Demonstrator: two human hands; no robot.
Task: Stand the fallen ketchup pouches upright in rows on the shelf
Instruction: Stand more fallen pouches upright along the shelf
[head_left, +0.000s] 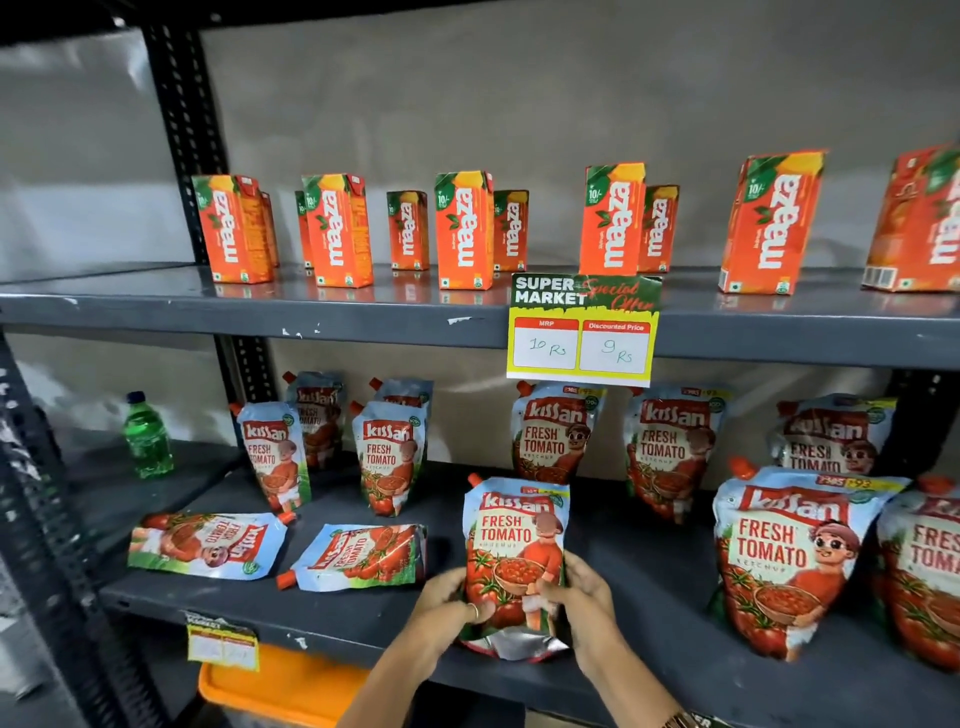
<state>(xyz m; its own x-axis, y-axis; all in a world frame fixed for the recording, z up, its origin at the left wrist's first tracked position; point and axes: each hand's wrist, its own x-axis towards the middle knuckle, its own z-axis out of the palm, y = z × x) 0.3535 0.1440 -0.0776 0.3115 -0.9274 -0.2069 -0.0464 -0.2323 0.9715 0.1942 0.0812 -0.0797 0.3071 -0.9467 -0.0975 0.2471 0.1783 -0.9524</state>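
Observation:
Both my hands grip the lower part of one ketchup pouch (514, 540), upright at the front of the grey lower shelf (649, 566). My left hand (451, 597) holds its left bottom corner and my right hand (582, 587) its right side. Two pouches lie flat to the left: one at the far left (208, 543), another (363, 556) nearer my hands. Several pouches stand upright behind and to the right, such as one at the back (556, 436) and a large one at the front right (784, 561).
The upper shelf (363, 312) carries several orange juice cartons (462, 228) and a hanging price tag (582, 332). A green bottle (147, 436) stands at the far left of the neighbouring shelf. Black uprights (47, 519) frame the left side. An orange tray (280, 686) sits below.

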